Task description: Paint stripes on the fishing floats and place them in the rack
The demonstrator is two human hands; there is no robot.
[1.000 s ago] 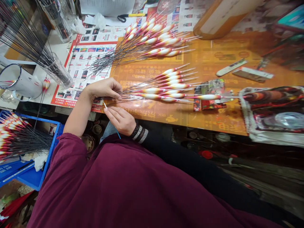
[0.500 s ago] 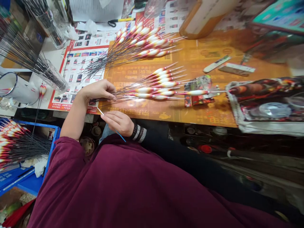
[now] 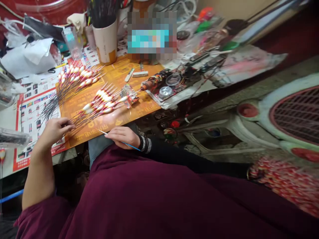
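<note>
My left hand (image 3: 56,130) is at the table's near left, thumb and fingers closed on the thin dark stems of a fanned row of fishing floats (image 3: 99,105). Their bodies are white in the middle, fading through yellow to red, and their pale tips point right. My right hand (image 3: 124,136) is just off the table edge, closed around a slim paintbrush (image 3: 133,146) with a blue handle. Its pale end points left, apart from the floats. A second bunch of fishing floats (image 3: 77,75) lies farther back, stems crossing toward the left.
An orange board (image 3: 149,101) covers the tabletop. A paint-smeared block (image 3: 129,95) lies by the float tips, with a stained tool (image 3: 157,78) on a cloth to the right. A tall pale container (image 3: 106,43) stands behind. A fan-like grille (image 3: 296,116) is at far right.
The view has swung to the right, bringing the grille and the table's right end into sight. Both hands keep their holds; the left hand and the brush hand look slightly farther apart.
</note>
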